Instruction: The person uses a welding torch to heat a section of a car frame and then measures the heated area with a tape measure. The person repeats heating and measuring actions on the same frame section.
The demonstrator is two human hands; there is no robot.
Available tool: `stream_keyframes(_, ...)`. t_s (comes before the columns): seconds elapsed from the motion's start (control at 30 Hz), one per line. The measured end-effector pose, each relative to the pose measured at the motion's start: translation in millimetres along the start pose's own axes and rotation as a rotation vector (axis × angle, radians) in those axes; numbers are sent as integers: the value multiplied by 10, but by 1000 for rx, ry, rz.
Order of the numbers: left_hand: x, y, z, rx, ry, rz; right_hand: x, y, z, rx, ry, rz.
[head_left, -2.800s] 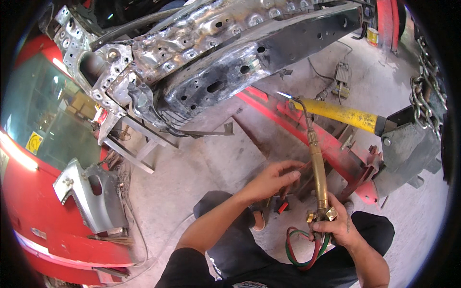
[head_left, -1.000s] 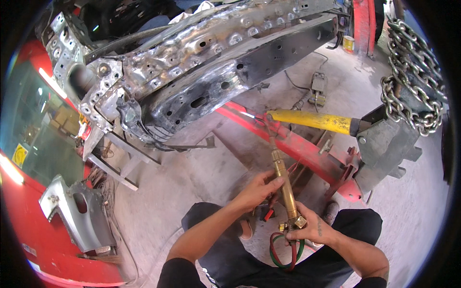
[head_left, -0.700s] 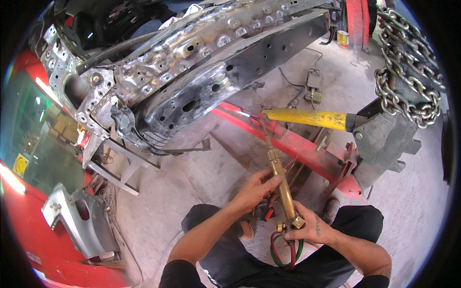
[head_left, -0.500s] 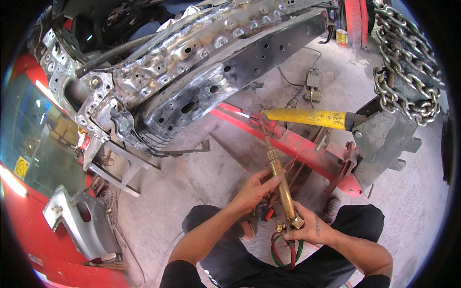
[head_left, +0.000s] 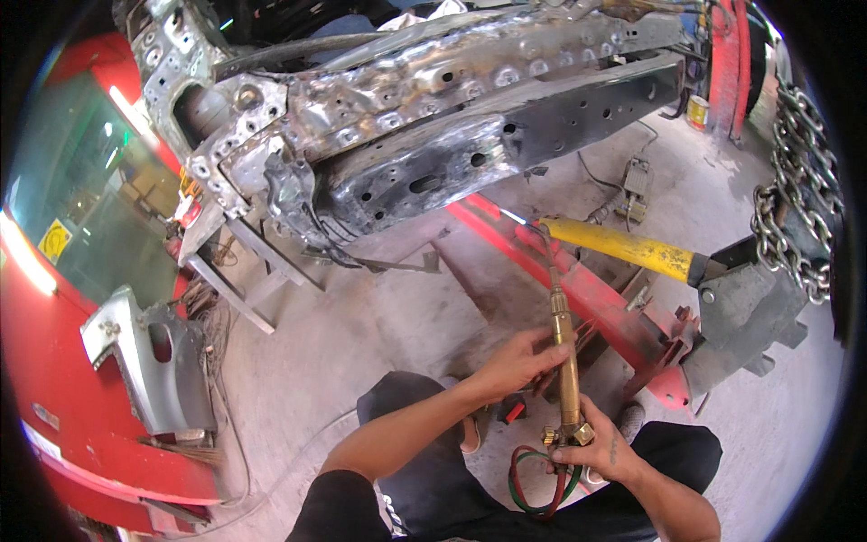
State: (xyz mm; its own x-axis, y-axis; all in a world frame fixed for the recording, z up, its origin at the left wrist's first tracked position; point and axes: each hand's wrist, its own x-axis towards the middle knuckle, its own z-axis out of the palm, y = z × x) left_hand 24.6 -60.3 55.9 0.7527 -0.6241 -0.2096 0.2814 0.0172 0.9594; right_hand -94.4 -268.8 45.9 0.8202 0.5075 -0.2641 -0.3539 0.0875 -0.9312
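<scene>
A brass gas torch stands upright in front of me, held in both hands. My left hand is closed around the middle of its handle, thumb along the side, some fingers hidden behind. Lower down, my right hand grips the base by the brass valve knobs. A red hose and a green hose loop below it. The bent nozzle points away to the left, with a thin bright bluish-white flame at its tip. A small red-and-black object shows just past my left hand.
Ahead lies a bare metal car frame with a black beam. A red steel arm and yellow cylinder cross behind the torch. Heavy chains hang at right. A silver fender panel leans at left beside a pedal unit's far side floor.
The view has shifted, so the frame and red arm sit farther right and the fender higher. Both hands keep their hold on the torch, its flame still showing.
</scene>
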Motion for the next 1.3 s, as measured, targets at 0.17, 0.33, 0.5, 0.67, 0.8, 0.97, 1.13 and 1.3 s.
stream_keyframes(0.17, -39, 2, -44, 28, -13, -16, 2, -100, 71, -29, 26, 26)
stream_keyframes(0.33, -32, 0, -7, 28, -24, 22, 16, 123, -31, -115, 32, -38)
stream_keyframes(0.5, -132, 62, -34, 26, -26, 2, 4, -44, 93, -150, 47, 63)
stream_keyframes(0.67, -116, -37, -5, 31, -11, 125, -12, 81, 173, -174, 68, -83)
stream_keyframes(0.8, -183, -52, -2, 124, -14, 140, -20, 152, 237, -186, 67, -81)
stream_keyframes(0.97, -403, 163, 95, 138, -4, 81, 72, 275, 336, -57, 40, -59)
stream_keyframes(1.13, -516, 189, 90, 136, 46, 36, 73, 386, 310, -369, 20, -114)
stream_keyframes(1.3, -527, 141, -15, 235, 121, -90, 100, 401, 500, -187, 24, -73)
